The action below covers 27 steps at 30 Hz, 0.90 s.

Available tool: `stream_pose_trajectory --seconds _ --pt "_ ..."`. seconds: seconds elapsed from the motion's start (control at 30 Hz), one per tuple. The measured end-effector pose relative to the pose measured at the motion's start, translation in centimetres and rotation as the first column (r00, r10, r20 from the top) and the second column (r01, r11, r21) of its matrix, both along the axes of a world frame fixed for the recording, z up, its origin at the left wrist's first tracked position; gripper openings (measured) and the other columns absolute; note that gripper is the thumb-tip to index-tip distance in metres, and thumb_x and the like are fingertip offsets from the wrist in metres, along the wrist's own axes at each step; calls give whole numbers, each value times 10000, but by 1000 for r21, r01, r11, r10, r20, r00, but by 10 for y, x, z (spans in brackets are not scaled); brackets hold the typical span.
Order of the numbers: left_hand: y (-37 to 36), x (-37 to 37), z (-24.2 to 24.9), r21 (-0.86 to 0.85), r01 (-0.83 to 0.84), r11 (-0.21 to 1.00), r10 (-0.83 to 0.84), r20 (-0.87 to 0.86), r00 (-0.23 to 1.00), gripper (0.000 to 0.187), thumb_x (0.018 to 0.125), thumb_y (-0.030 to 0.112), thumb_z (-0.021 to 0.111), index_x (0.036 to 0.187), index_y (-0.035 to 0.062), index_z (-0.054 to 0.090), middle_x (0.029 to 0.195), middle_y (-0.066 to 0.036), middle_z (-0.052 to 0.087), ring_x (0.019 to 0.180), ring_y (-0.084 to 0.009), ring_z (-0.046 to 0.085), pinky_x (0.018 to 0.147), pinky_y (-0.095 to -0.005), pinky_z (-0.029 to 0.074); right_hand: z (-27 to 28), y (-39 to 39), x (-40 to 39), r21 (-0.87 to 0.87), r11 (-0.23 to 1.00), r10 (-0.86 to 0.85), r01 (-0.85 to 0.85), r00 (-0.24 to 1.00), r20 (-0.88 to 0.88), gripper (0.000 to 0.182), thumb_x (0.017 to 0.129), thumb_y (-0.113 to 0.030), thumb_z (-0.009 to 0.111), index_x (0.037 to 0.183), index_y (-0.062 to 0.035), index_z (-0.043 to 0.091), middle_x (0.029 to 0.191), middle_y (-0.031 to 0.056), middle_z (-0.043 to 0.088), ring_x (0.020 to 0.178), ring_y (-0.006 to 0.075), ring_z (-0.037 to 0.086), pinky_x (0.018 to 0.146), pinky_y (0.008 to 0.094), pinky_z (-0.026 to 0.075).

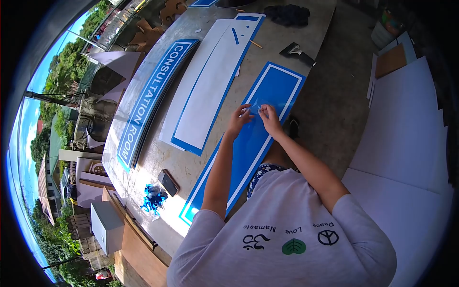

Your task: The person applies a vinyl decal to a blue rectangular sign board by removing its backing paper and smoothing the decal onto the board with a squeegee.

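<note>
A long blue sign panel (282, 88) with a white border line lies in front of me on the table. Over its upper half, both hands are close together. My left hand (239, 120) has its fingers bent and somewhat apart, with nothing clearly in them. My right hand (269, 119) is pinched at the fingertips on a small, thin, clear piece of film (256, 106), hard to make out against the blue. Left of the panel are long white backing sheets (210, 91) with blue edges. Farther left, blue signs (153, 100) reading "CONSULTATION ROOM" lie stacked.
A dark phone (168, 182) and a heap of blue vinyl scraps (153, 198) lie on the table (191, 167). A black-handled scraper (297, 53), a pencil (256, 44) and a dark cloth (287, 15) lie toward the far end. Large white sheets (397, 143) stand on the right.
</note>
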<state>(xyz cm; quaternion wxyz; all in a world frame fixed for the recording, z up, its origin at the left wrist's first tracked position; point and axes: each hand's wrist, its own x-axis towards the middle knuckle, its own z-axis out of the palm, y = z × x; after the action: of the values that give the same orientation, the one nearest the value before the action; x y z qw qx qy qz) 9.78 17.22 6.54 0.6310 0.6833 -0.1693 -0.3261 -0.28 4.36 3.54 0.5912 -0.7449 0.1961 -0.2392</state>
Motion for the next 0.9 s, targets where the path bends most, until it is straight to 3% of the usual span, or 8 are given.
stream_pose_trajectory --seconds 0.1,0.2,0.3,0.37,0.53,0.6,0.7,0.9 --pt "-14 7 -14 -48 25 999 -31 -139 990 315 954 212 625 1203 24 581 1004 -118 643 906 -183 674 786 -300 545 -17 -4 11 64 992 -110 108 994 14 191 933 -118 624 1051 16 555 1088 141 538 997 263 632 861 338 509" --pt "-24 6 -23 -10 -92 996 89 -147 985 253 936 251 657 998 7 640 917 -93 665 858 -174 677 740 -280 550 -22 -9 15 368 926 -115 83 991 68 164 923 -111 630 1002 22 577 1111 152 544 1030 263 622 884 349 493" --pt "-34 2 -18 83 -159 984 163 -38 986 250 932 245 659 887 -1 653 843 -88 669 813 -156 670 701 -265 545 -17 -10 12 257 963 -104 87 993 50 169 896 -95 643 993 31 586 1152 166 552 1078 300 599 937 384 468" --pt "-40 4 -19 185 -227 956 201 148 968 253 924 208 662 813 -16 624 885 -98 669 784 -153 661 705 -275 535 12 -1 -2 -322 931 -142 171 984 110 187 864 -77 657 994 39 589 1186 175 559 1098 338 576 948 403 456" --pt "-35 12 -5 -34 -169 985 172 294 940 192 939 160 631 858 -12 611 1052 -96 678 973 -153 613 839 -298 500 21 4 -15 -383 895 -190 227 973 133 169 849 -77 669 974 13 598 1062 155 626 1045 334 590 885 411 460" --pt "-33 12 0 -91 -134 987 157 324 933 174 940 148 625 854 -2 608 1069 -87 678 1013 -156 597 870 -304 480 17 3 -18 -140 982 -126 125 992 0 134 865 -73 658 967 -8 600 940 128 653 946 295 634 823 387 476" --pt "-32 18 -3 -145 2 989 53 373 927 155 915 142 640 823 21 609 1045 -102 672 1120 -229 567 972 -389 426 7 0 -13 25 985 -171 170 980 100 90 888 -66 637 950 -18 593 876 100 665 853 240 662 755 350 487" --pt "-32 22 1 157 -7 988 -91 609 788 166 938 148 605 856 4 616 969 -106 687 1010 -213 609 853 -365 449 -1 1 -11 237 950 -216 204 976 25 58 902 -57 618 921 -22 576 849 83 675 808 191 686 683 325 497"
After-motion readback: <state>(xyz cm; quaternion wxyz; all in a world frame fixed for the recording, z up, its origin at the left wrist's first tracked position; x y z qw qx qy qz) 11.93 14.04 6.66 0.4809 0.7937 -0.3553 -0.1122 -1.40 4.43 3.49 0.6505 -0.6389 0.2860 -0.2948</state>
